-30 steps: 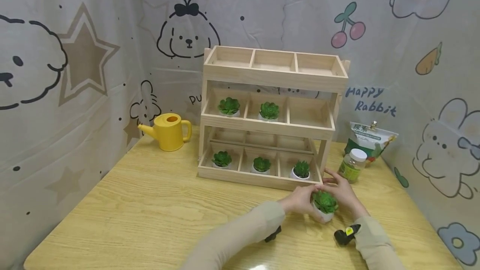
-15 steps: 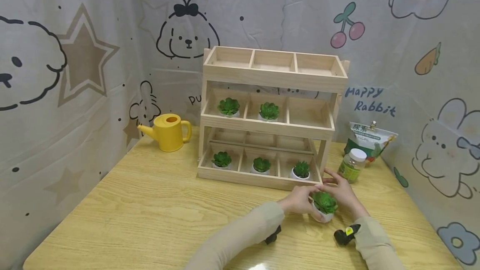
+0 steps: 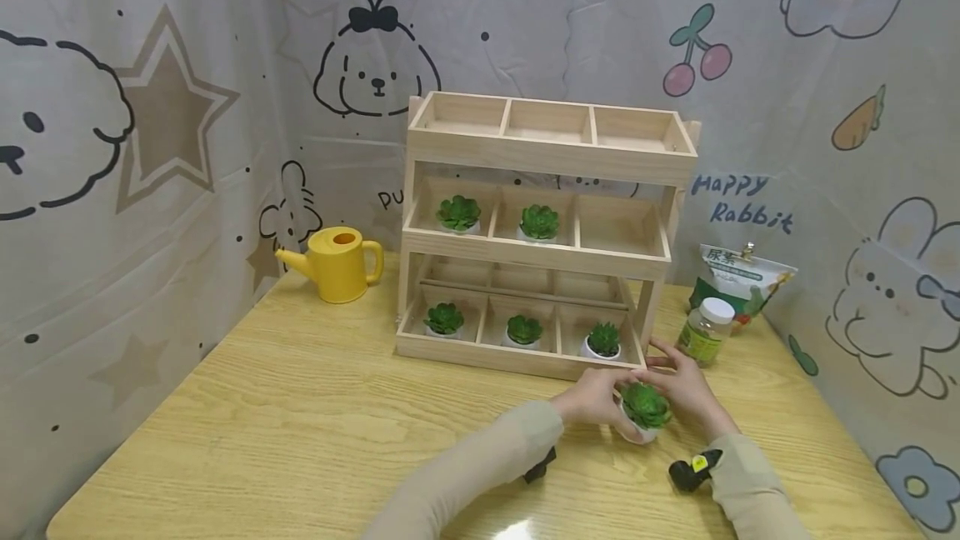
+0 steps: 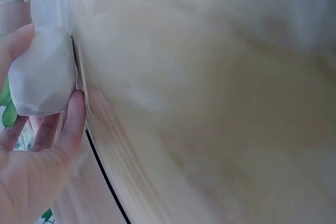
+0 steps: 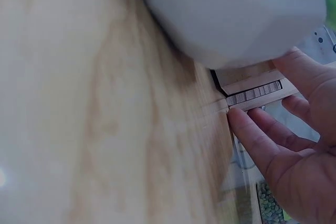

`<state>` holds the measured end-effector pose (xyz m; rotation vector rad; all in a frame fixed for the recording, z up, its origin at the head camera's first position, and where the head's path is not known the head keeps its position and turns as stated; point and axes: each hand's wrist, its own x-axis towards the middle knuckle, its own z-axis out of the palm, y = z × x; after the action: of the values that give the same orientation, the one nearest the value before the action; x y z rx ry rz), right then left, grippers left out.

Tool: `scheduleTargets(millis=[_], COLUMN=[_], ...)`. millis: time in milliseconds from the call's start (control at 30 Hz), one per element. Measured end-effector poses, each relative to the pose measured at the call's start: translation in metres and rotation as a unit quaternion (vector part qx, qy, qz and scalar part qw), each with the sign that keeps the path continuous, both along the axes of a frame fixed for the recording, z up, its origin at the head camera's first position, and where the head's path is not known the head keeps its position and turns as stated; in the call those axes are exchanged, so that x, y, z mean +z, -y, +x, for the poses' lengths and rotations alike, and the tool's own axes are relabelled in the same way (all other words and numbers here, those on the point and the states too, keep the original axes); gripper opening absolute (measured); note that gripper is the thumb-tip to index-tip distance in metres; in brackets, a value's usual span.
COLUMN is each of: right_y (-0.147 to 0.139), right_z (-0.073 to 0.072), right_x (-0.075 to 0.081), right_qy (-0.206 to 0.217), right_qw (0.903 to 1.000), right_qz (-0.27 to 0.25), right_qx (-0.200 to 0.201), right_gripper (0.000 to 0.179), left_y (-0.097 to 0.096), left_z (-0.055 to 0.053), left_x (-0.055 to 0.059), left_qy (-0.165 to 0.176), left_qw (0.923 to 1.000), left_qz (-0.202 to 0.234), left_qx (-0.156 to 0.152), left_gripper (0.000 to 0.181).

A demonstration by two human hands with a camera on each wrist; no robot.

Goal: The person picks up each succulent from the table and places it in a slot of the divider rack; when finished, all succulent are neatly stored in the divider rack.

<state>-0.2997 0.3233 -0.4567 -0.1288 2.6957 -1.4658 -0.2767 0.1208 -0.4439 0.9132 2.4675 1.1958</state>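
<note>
My left hand holds a small potted succulent in front of the shelf's lower right corner. In the left wrist view, its thumb and fingers lie around the white faceted pot. On the pot's other side is my right hand, fingers extended toward the corner of the wooden shelf. From the right wrist, its fingertips appear at the shelf's edge, with the thumb close under the pot; whether that thumb touches is unclear. Potted succulents stand in all three bottom compartments and in the middle tier's left and centre ones.
A yellow watering can stands left of the shelf. To the right are a white-lidded jar and a clipped bag. Patterned curtains hang behind and along both sides of the wooden table.
The potted succulent has shifted slightly left along with my left hand. My right hand has stayed by the shelf corner.
</note>
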Motion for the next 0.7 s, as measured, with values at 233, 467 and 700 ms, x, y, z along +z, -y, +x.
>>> scheduleTargets(millis=[233,467,700], right_y=[0.0008,0.0015,-0.0012], right_z=[0.0004,0.002,-0.0006], right_x=[0.0005,0.0004,-0.0005], right_qy=[-0.004,-0.004,-0.01], right_qw=[1.0,0.9998,0.9999], right_qz=[-0.008,-0.019,0.004], right_qx=[0.003,0.004,0.005], right_gripper=[0.079,0.075,0.069], left_y=[0.0035,0.0072,0.0085], left_z=[-0.0046,-0.006,-0.0065], left_x=[-0.0006,-0.0003,0.0046], left_qy=[-0.023,-0.052,-0.051], left_qw=[0.9996,0.9976,0.9959], left_qz=[-0.004,-0.005,0.01], left_qx=[-0.014,-0.045,-0.075], left_gripper=[0.07,0.072,0.074])
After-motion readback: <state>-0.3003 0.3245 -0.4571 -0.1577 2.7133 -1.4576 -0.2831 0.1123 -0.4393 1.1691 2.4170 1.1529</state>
